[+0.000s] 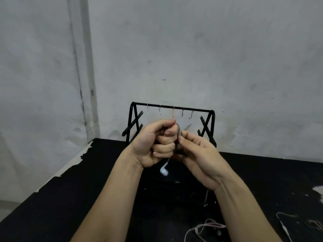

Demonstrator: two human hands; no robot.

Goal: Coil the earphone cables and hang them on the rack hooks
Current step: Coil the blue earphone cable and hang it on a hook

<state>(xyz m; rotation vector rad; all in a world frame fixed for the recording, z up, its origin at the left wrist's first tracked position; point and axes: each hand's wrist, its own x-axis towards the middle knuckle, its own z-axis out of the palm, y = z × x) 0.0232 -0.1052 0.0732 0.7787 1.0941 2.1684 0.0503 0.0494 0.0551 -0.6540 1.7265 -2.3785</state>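
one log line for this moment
left hand grips coiled cable | right hand pinches it | earbud dangles | hooks bare

**Black, white and grey**

The rack point(172, 107) is black, one of its hooks point(173, 111) orange, the others silvery. A white earbud point(164, 170) dangles. The table point(70, 198) is black with pale chipped patches at its left edge. Pinkish-white cables point(208, 226) lie near right. The wall point(209, 49) is mottled grey.

Bare forearms, no sleeves, bare left hand point(153, 145), bare right hand point(201, 154)

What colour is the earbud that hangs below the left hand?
White; the earbud shows in the head view.
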